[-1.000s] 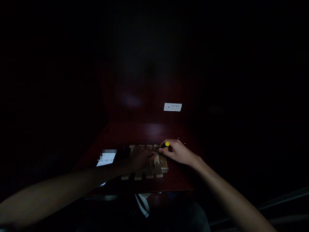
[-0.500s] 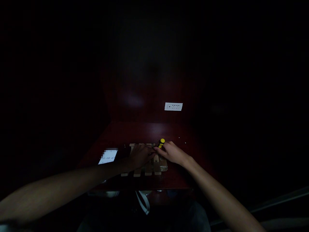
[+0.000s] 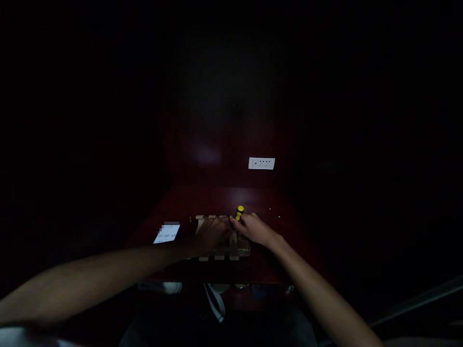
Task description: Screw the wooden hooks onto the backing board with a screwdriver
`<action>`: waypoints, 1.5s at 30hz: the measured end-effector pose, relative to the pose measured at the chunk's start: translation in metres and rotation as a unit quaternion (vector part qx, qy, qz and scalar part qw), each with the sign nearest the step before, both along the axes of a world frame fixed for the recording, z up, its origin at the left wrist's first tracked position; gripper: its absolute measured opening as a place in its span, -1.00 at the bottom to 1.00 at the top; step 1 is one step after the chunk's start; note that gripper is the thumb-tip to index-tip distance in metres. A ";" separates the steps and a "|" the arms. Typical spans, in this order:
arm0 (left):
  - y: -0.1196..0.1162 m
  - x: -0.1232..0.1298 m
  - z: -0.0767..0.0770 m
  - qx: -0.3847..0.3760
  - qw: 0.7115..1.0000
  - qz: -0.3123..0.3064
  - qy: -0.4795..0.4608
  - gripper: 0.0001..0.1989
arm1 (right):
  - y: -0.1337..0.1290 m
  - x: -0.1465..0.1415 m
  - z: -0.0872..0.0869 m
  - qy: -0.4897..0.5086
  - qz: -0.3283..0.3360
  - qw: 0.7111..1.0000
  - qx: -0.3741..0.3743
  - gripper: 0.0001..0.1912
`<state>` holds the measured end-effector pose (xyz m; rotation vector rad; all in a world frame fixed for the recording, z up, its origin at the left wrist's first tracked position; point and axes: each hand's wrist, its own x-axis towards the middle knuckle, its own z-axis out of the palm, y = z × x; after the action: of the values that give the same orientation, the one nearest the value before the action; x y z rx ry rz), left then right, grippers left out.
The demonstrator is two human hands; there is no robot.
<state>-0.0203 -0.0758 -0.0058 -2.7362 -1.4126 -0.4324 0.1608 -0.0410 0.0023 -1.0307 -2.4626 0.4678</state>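
A slatted wooden piece [image 3: 234,250], pale bars set side by side, lies on the dark red table. My left hand [image 3: 213,231] is laid across its slats and grips it, fingers pointing right; its fingertips meet those of the other hand, and the exact contact is too dark to see. At the piece's right end, my right hand [image 3: 254,227] is closed around a screwdriver [image 3: 239,212] with a yellow and black handle, held nearly upright. The screwdriver's tip is hidden among the fingers.
A lit phone screen [image 3: 167,233] showing a timer lies left of the wooden piece. Two tiny white bits [image 3: 279,217] sit on the tabletop [image 3: 231,193] at right. A white socket plate [image 3: 261,163] is on the back wall. A pale strap [image 3: 216,303] hangs below the table's front edge.
The screwdriver handle has shifted slightly left and stands more upright. Both hands stay at the wooden piece. The whole view has moved slightly.
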 end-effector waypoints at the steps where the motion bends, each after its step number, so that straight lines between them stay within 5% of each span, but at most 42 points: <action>1: 0.000 0.000 0.000 -0.001 1.000 0.003 0.005 -0.79 | 0.001 -0.001 0.000 0.004 0.003 1.000 -0.007 -0.56; 24: 0.007 -0.004 -0.011 0.012 0.999 0.050 0.010 -0.71 | 0.014 -0.004 -0.001 0.003 0.032 0.999 -0.019 -0.56; 45: 0.013 -0.011 -0.017 0.003 1.000 0.006 -0.030 -0.75 | 0.016 -0.004 -0.003 0.024 0.036 0.998 -0.045 -0.55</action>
<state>-0.0314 -0.0633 -0.0227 -2.7317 -1.4378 -0.5215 0.1564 -0.0246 -0.0008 -0.9571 -2.4614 0.6246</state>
